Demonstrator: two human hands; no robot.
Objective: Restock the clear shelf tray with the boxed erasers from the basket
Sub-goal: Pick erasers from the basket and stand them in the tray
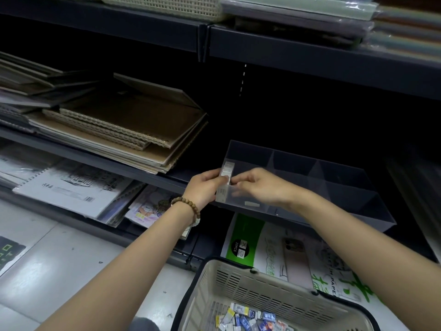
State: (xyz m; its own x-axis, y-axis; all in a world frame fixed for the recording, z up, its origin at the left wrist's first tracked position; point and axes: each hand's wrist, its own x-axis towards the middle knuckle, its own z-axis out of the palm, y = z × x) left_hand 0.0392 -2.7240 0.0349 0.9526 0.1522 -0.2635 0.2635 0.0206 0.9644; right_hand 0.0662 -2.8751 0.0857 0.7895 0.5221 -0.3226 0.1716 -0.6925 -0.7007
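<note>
The dark shelving (310, 56) fills the upper frame, and its middle bay at right of centre is black, open room behind and above the tray. The pale floor (59, 259) runs along the lower left. Stacked kraft sketchbooks (133, 130) lie at centre left, their corners hanging over the shelf lip, well apart from my work.

The clear shelf tray (346, 211) sits at right of centre, its front wall jutting past the shelf edge. Its compartments to the right hold nothing I can see. The beige basket (214, 266) is at the bottom centre, below the tray, with loose boxed erasers (248, 318) heaped on its bottom.

My left grip (206, 187) is curled at the tray's front-left corner. My right grip (262, 187) reaches over the front wall, fingers bent inside that corner compartment. Both close on the nearest boxed eraser (226, 177), the end of a short white row (228, 166) along the left wall. Blur hides exactly where each fingertip sits. A beaded bracelet (188, 206) circles my left wrist.
</note>
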